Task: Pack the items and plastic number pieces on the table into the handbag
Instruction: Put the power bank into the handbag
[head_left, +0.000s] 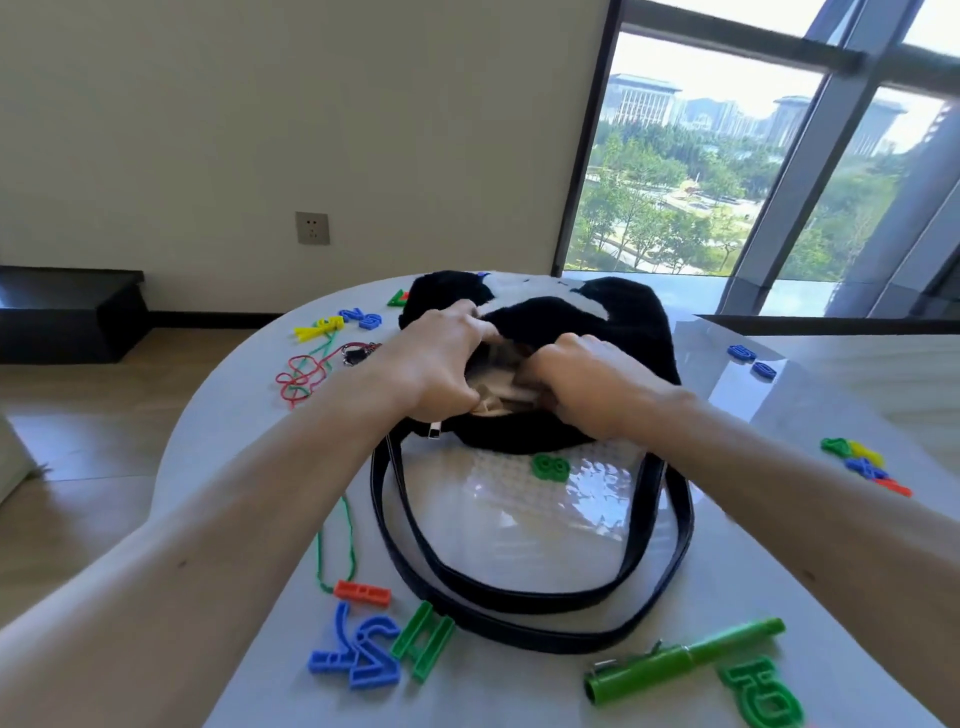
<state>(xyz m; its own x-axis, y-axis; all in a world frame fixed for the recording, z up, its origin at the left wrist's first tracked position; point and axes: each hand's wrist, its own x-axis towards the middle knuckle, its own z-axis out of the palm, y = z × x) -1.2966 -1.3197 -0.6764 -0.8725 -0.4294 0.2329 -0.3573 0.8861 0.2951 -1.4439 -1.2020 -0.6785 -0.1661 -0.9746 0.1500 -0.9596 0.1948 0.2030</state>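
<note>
The black bag (613, 322) lay mid-surface (753, 545), its straps (519, 603) looped toward the person. The left hand (441, 364) and right hand (587, 384) each gripped an edge of its mouth, fingers curled over the rim, with beige lining showing between them. A green 8 (550, 466) lay inside the strap loop, with blue pieces (358, 657) and a green pen (680, 660) nearer the person.

Bright daylight from the window (727, 171) — glare on the glossy table (753, 374); wide-angle bending at edges, slightly soft.
</note>
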